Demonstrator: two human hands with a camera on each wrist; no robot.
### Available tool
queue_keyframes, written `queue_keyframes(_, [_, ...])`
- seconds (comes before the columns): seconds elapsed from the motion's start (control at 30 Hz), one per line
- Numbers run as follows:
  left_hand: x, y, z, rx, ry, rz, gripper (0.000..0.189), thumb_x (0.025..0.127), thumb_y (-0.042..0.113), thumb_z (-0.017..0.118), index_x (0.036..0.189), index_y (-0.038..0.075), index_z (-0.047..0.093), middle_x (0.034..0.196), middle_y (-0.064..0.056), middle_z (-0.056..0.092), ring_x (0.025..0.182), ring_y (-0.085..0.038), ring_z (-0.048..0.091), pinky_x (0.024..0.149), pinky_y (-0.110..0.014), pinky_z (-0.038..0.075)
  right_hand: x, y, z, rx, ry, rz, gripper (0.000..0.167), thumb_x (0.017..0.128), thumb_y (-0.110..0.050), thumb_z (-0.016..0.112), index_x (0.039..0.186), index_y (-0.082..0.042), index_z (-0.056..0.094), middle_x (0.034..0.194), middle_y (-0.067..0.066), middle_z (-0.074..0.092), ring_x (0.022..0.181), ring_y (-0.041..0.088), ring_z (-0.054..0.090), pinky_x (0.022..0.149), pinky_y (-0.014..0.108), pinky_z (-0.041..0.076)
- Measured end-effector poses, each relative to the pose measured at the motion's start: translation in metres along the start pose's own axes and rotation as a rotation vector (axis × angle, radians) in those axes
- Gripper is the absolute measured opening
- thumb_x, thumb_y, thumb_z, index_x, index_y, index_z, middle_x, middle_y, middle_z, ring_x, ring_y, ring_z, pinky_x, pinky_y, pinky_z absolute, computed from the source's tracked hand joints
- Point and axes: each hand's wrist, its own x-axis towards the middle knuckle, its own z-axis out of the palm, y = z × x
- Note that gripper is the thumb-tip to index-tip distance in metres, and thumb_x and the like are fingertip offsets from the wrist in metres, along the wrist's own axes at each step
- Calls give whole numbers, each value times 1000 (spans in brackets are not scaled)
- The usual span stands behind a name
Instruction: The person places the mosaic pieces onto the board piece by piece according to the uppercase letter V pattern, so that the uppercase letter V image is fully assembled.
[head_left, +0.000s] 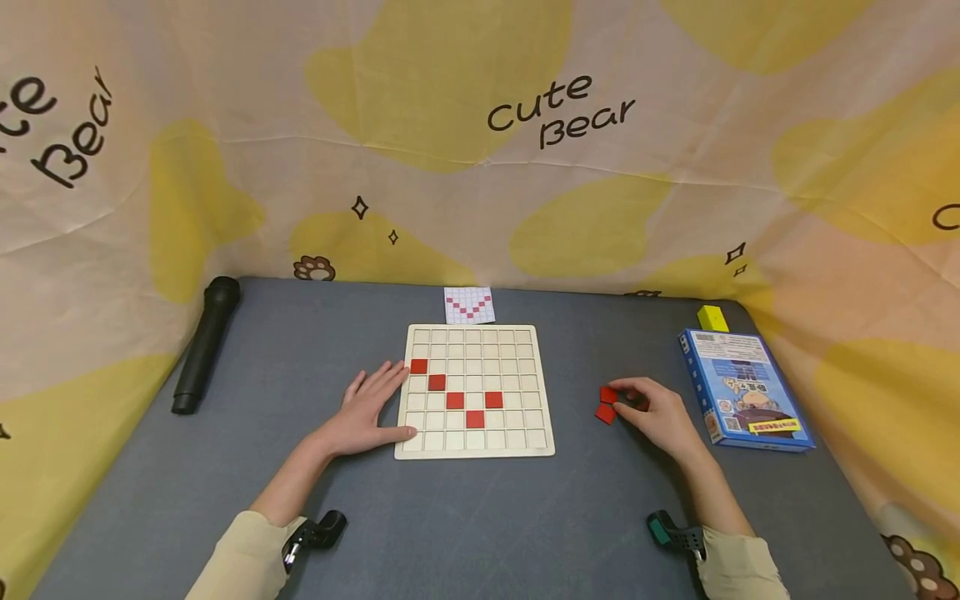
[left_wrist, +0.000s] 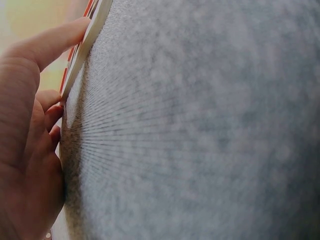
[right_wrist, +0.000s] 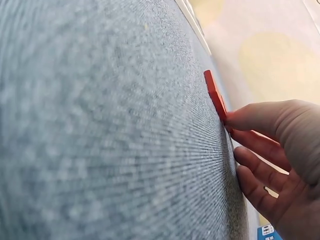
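A cream grid board (head_left: 517, 454) lies flat on the table, with several red square tiles (head_left: 475, 419) set in its cells. My left hand (head_left: 367, 421) rests spread along the board's left side, its thumb on the lower left corner area and its fingertips at the edge higher up. Right of the board, two more red tiles (head_left: 605, 412) lie close together. My right hand (head_left: 660, 415) is at the farther one, pinching that red tile (head_left: 607, 394) between thumb and index finger. In the right wrist view the thumb meets the edge of a red tile (right_wrist: 215, 95).
Behind the board lies a small card (head_left: 469, 306) printed with a red V-shaped pattern on a grid. A black microphone-like cylinder (head_left: 207, 346) lies at the left. At the right are a blue box (head_left: 742, 392) and a yellow block (head_left: 712, 318). A patterned cloth (head_left: 450, 167) hangs behind.
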Motion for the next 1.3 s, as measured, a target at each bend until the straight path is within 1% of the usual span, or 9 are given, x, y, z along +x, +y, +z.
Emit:
queue_keyframes(0.17, [0, -1, 1, 0, 3, -1, 98, 82, 48, 73, 155, 4, 24, 160, -14, 21, 148, -34, 10, 112, -57, -3, 3, 1, 2, 12, -6, -13, 29, 85, -8, 76, 114, -9, 71, 97, 6, 65, 83, 20, 55, 68, 28, 44])
queue_keyframes(0.4, [0, -1, 2, 0, 4, -1, 99, 81, 48, 73, 155, 5, 24, 160, -14, 21, 148, -34, 10, 112, -57, -3, 9, -5, 7, 46, -4, 28, 26, 87, -12, 75, 112, -10, 72, 98, 6, 67, 84, 19, 56, 70, 28, 44])
queue_keyframes(0.63, [-1, -1, 1, -4, 4, -3, 99, 81, 48, 73, 155, 5, 24, 160, -14, 21, 148, -34, 10, 112, -57, -3, 23, -26, 19, 66, -23, 36, 26, 87, -15, 75, 112, -12, 72, 98, 5, 66, 83, 19, 56, 69, 31, 46])
queue_keyframes(0.87, [0, -1, 1, 8, 5, -3, 99, 81, 49, 73, 155, 5, 24, 160, -14, 21, 148, -33, 10, 112, -57, -3, 38, -50, 38, 130, -36, 29, 26, 85, -14, 77, 111, -14, 73, 97, 3, 66, 80, 17, 56, 67, 30, 47])
queue_keyframes(1.1, [-1, -2, 1, 9, 10, 5, 98, 81, 48, 73, 155, 5, 24, 160, -14, 21, 148, -33, 11, 112, -57, -3, 52, -68, 61, 171, -60, -35, 26, 83, -11, 78, 109, -12, 73, 90, 2, 64, 73, 14, 56, 65, 27, 47])
queue_keyframes(1.3, [-1, -2, 1, 9, 16, 10, 99, 81, 48, 73, 155, 4, 24, 160, -14, 21, 147, -34, 11, 112, -57, -2, 63, -80, 75, 204, -96, -99, 23, 84, -10, 76, 106, -10, 73, 86, 0, 62, 70, 12, 56, 65, 25, 48])
